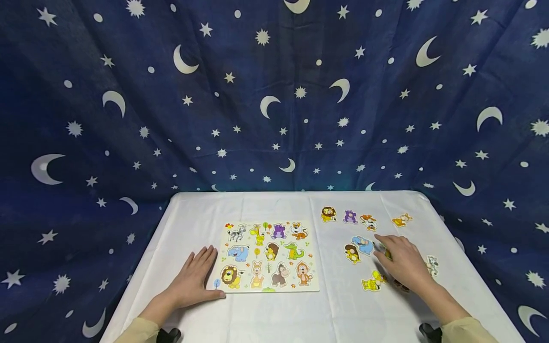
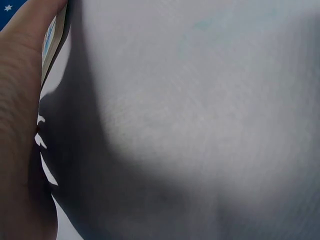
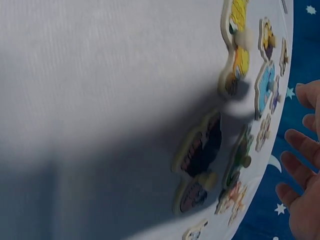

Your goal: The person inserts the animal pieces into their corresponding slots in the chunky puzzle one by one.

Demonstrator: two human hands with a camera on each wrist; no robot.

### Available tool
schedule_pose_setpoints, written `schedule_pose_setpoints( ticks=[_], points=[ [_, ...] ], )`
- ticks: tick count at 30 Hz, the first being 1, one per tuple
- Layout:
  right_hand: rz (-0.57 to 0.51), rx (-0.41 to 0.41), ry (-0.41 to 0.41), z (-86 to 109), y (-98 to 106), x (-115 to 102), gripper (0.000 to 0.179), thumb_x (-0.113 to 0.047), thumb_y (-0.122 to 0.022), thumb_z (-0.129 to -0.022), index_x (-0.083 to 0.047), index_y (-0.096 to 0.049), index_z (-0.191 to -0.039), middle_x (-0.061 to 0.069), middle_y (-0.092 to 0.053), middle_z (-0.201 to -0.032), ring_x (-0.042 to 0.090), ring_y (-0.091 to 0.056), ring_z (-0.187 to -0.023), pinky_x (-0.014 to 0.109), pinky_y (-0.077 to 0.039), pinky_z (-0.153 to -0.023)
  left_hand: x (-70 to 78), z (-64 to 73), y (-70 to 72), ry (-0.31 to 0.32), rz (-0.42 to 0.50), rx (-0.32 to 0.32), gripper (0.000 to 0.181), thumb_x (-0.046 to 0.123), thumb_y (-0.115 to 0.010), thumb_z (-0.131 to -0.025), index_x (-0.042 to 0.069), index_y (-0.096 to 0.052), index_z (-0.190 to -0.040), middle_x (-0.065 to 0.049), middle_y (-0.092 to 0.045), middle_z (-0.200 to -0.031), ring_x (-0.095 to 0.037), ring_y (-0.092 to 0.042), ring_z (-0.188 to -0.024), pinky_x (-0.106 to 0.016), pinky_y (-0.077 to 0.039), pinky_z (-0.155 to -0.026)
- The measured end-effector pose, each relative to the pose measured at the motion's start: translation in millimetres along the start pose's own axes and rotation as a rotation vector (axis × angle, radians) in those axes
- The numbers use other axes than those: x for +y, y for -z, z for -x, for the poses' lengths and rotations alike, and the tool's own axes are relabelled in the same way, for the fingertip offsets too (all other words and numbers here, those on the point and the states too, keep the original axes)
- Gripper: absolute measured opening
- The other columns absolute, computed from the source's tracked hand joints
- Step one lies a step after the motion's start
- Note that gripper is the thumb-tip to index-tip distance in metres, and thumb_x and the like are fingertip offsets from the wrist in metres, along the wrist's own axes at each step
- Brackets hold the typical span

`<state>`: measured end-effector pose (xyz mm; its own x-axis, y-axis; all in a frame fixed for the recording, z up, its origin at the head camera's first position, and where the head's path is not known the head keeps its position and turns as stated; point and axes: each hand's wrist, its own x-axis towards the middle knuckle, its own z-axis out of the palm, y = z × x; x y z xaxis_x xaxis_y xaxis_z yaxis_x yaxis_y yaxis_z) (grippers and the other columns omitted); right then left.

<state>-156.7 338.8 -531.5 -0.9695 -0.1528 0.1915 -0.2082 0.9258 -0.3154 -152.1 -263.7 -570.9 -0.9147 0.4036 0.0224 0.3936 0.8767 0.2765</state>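
My left hand (image 1: 195, 276) lies with straight fingers along the left side of a white animal puzzle board (image 1: 318, 267), its thumb touching the near left corner. In the left wrist view, a board edge (image 2: 56, 42) shows beside the hand. My right hand (image 1: 401, 262) hovers over loose wooden pieces, fingers apart and relaxed, holding nothing. Around it lie the elephant piece (image 1: 363, 245), the hedgehog piece (image 1: 352, 254) and the giraffe piece (image 1: 372, 284). In the right wrist view, a dark gorilla-like piece (image 3: 192, 162) and a green crocodile piece (image 3: 235, 170) sit in shadow, knobs up.
Further back lie the lion piece (image 1: 329, 214), a purple piece (image 1: 350, 216), the tiger piece (image 1: 369, 222) and an orange piece (image 1: 401, 219). The zebra piece (image 1: 432, 265) is right of my right hand. A starry blue curtain (image 1: 274, 119) hangs behind the white-covered table (image 1: 274, 319).
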Motion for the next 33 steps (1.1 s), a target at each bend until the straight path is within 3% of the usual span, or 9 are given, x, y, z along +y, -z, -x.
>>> schedule_pose_setpoints(
  ticks=[17, 23, 33],
  points=[
    [0.032, -0.022, 0.079, -11.2, -23, -18, 0.052, -0.028, -0.077, -0.092, -0.01, -0.065, -0.139, 0.013, -0.068, -0.121, 0.039, -0.057, -0.115, 0.06, -0.046, -0.096, -1.7, -0.8, -4.1, -0.006, -0.03, -0.013, 0.128, 0.091, -0.061, -0.07, 0.006, -0.032, -0.161, -0.017, -0.026, -0.166, -0.038, -0.02, -0.154, -0.063, -0.013, -0.121],
    [0.015, -0.028, 0.082, -16.7, -30, -19, 0.048, -0.029, -0.078, -0.091, -0.012, -0.068, -0.134, 0.01, -0.069, -0.118, 0.036, -0.058, -0.113, 0.059, -0.046, -0.091, 0.1, -1.2, -2.8, 0.015, -0.029, -0.052, 0.131, 0.093, -0.058, -0.069, 0.007, -0.028, -0.162, -0.016, -0.023, -0.168, -0.036, -0.017, -0.155, -0.061, -0.01, -0.123],
    [-0.044, -0.039, 0.054, -21.4, -33, -17, 0.04, -0.03, -0.082, -0.088, -0.014, -0.075, -0.124, 0.005, -0.069, -0.109, 0.031, -0.057, -0.105, 0.053, -0.049, -0.086, 1.8, -1.6, -1.1, 0.009, -0.022, -0.06, 0.13, 0.094, -0.058, -0.07, 0.007, -0.027, -0.163, -0.016, -0.023, -0.168, -0.037, -0.017, -0.155, -0.062, -0.01, -0.123]
  ],
)
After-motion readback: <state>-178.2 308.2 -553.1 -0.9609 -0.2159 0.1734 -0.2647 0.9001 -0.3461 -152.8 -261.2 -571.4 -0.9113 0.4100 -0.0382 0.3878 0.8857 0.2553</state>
